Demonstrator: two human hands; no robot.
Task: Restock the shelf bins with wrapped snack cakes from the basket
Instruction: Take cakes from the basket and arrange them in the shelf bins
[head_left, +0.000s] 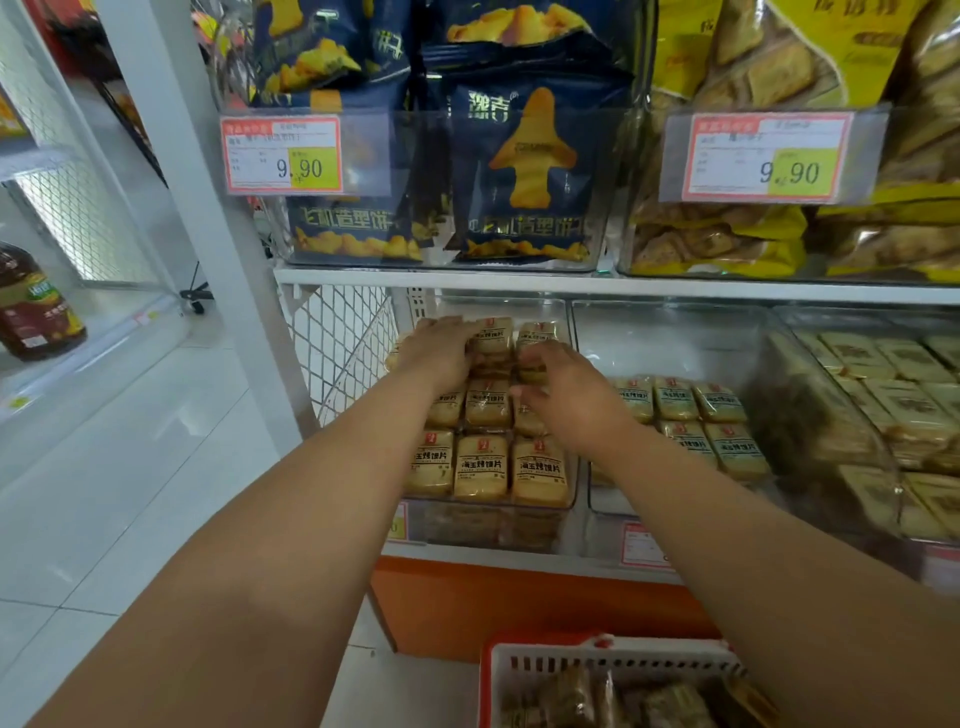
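Both hands are working in the left bin (519, 506), the left hand (441, 353) lying flat on the back-row cakes (491, 338) and the right hand (566, 389), fingers loosely curled, nudging a cake. More cakes are waiting in the basket (613, 657) below. The bin is filling up, so a hard push risks tipping neat rows or crushing wrappers.

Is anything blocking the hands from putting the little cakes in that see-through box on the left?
Nothing visible does. The left bin is open on top, and both the left hand and the right hand already reach in over the snack cakes. The shelf above sits higher than the hands.
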